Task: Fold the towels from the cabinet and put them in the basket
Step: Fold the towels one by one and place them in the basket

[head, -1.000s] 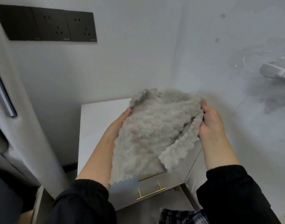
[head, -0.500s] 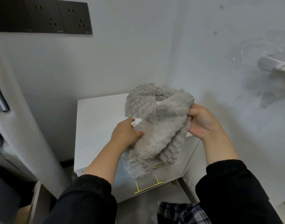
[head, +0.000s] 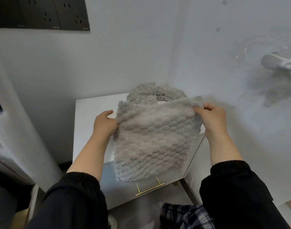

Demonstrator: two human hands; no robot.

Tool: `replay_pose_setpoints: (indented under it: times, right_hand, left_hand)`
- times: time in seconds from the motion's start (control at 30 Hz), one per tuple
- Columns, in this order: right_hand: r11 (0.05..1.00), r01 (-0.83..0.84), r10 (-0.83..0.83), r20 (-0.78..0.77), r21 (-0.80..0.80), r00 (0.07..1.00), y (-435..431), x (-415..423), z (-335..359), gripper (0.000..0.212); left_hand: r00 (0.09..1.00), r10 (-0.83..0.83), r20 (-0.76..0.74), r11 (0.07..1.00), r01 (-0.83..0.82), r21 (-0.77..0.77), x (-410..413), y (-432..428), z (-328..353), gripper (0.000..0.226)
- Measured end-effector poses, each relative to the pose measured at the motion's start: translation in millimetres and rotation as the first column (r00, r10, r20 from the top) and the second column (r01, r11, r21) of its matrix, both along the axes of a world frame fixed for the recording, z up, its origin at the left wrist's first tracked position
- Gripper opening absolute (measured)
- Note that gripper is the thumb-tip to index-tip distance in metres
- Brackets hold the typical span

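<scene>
Spreading apart since the earlier frame, our hands are now pulling out flat the grey towel [head: 154, 139] that was bunched between them half a second ago. Our left hand [head: 105, 123] is gripping the towel's left edge near the top, so that grip is closed on the cloth. Our right hand [head: 212, 118] is pinching the upper right corner between thumb and fingertips, and that grip is likewise closed on the towel. We are holding the towel up in the air over the white tabletop [head: 90, 123] of the cabinet, with its upper edge running between our two hands and its lower edge hanging in front of the cabinet's face, just above the gold handle [head: 149, 190]. A second grey towel [head: 149, 93] is lying crumpled at the back of the tabletop, near the corner where the two walls are meeting, partly hidden behind the one we are holding. Black sleeves [head: 72, 200] are covering our lower arms. A black socket panel [head: 42, 14] is sitting on the wall at upper left, a white fitting [head: 278, 62] is sticking out from the wall at right, and a piece of plaid cloth [head: 182, 215] is showing at the bottom edge.
</scene>
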State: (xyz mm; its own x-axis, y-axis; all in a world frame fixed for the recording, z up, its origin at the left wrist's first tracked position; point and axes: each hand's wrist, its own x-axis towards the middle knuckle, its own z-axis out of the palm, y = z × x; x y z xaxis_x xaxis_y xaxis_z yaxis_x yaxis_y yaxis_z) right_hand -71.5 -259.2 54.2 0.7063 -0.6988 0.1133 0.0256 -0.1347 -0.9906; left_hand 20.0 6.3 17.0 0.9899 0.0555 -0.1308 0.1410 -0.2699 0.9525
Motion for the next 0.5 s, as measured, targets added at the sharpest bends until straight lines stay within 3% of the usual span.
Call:
replay_pose_setpoints:
  times: [0.1,0.2,0.27,0.37,0.43,0.5]
  right_hand:
    - [0.995,0.015,-0.022,-0.063,-0.103,0.998,-3,1,-4,0.019]
    - [0.978,-0.011,-0.022,-0.156,-0.209,0.988,-7,1,-7,0.015]
    - [0.976,-0.003,-0.034,-0.168,-0.219,0.985,-9,0,-8,0.007]
    - [0.986,-0.03,-0.003,-0.195,-0.165,0.981,-11,0,-8,0.013]
    - [0.998,-0.049,0.038,-0.215,-0.047,0.976,-12,2,-11,0.018]
    - [0.992,-0.065,0.085,-0.197,0.107,0.977,-11,4,-12,0.016]
  left_hand:
    - [0.992,-0.103,-0.079,0.976,0.116,0.186,0,5,-1,0.054]
    - [0.973,-0.211,-0.093,0.933,0.229,0.276,-7,2,2,0.022]
    - [0.968,-0.244,-0.065,0.907,0.252,0.339,-9,-2,3,0.012]
    - [0.978,-0.207,0.015,0.877,0.179,0.445,-7,-5,0,0.013]
    - [0.99,-0.118,0.081,0.915,0.077,0.397,-5,-3,0,0.015]
    - [0.995,-0.053,0.089,0.978,0.034,0.204,-4,0,5,0.018]
